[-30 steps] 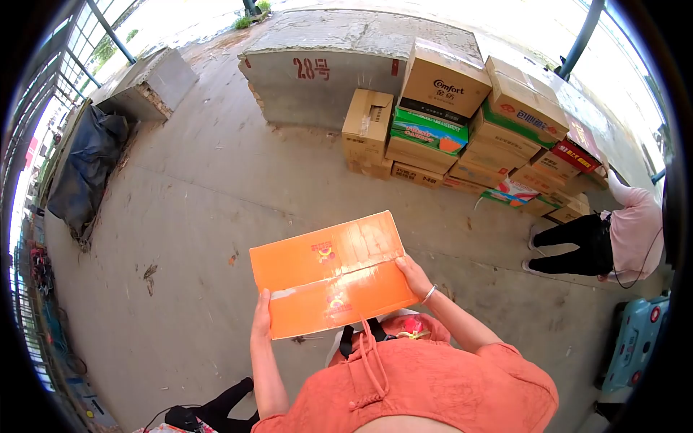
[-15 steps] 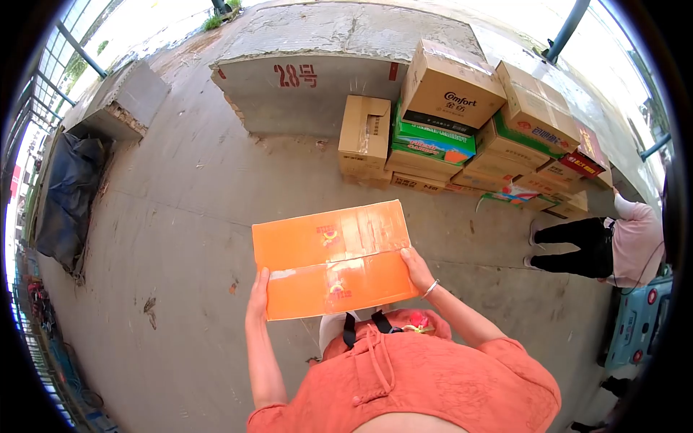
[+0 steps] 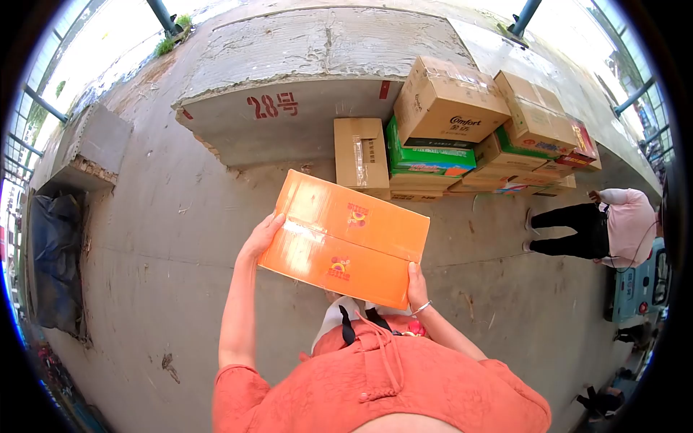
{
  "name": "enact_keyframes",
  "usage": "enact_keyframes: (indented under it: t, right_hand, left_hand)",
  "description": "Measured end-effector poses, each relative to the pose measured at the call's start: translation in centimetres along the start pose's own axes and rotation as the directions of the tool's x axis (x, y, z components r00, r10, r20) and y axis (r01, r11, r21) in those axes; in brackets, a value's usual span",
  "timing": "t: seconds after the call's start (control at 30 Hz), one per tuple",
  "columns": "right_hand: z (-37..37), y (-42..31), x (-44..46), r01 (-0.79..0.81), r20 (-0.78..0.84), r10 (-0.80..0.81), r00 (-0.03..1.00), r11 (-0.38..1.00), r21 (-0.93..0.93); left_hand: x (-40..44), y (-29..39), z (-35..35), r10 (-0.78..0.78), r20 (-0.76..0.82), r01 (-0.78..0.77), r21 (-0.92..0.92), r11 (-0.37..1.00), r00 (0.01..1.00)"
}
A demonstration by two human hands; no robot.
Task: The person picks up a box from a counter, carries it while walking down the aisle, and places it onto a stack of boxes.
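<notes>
1. The floor (image 3: 180,303) is bare grey-brown concrete, crossed by a thin seam (image 3: 180,258) and dotted with scraps of debris.
2. A long concrete block (image 3: 314,119) stands ahead, its top rough and cracked, its front painted with red characters reading "28号" (image 3: 273,106).
3. A second block (image 3: 105,141) sits well apart on the left, one lower edge (image 3: 97,171) broken and crumbly.
4. Blue-green posts (image 3: 523,18) rise at the far side, with green weeds (image 3: 164,47) near the left one.
5. Daylight floods in from the open sides, washing the outdoors nearly white.
</notes>
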State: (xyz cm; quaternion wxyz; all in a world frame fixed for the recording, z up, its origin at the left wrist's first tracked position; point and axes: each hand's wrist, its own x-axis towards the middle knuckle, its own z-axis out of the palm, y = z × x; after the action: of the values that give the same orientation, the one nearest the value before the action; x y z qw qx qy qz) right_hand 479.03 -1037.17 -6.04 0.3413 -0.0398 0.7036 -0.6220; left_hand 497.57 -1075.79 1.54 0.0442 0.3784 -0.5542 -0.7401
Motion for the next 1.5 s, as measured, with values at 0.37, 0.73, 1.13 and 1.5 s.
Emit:
enact_keyframes:
  t: [0.37,0.73,1.13,1.5]
  right_hand:
    - [2.7,-0.7,12.2,-0.144,-0.029,0.154,0.988,0.967,0.212]
    - [6.7,-3.9,20.3,-0.377,-0.073,0.423,0.903,0.865,0.332]
    - [18.5,-0.5,28.2,-0.273,-0.232,0.505,0.831,0.734,0.622]
    - [23.9,10.6,36.2,-0.136,-0.661,0.417,0.623,0.891,0.434]
  left_hand:
    - [22.8,11.9,2.1,-0.089,0.161,0.023,0.371,0.928,0.983]
    - [42.2,18.8,5.8,-0.178,0.368,-0.090,0.605,0.791,0.913]
    - [61.9,18.1,9.2,-0.159,0.519,-0.347,0.738,0.578,0.840]
    - [65.6,16.9,10.7,0.056,0.560,-0.559,0.805,0.200,0.826]
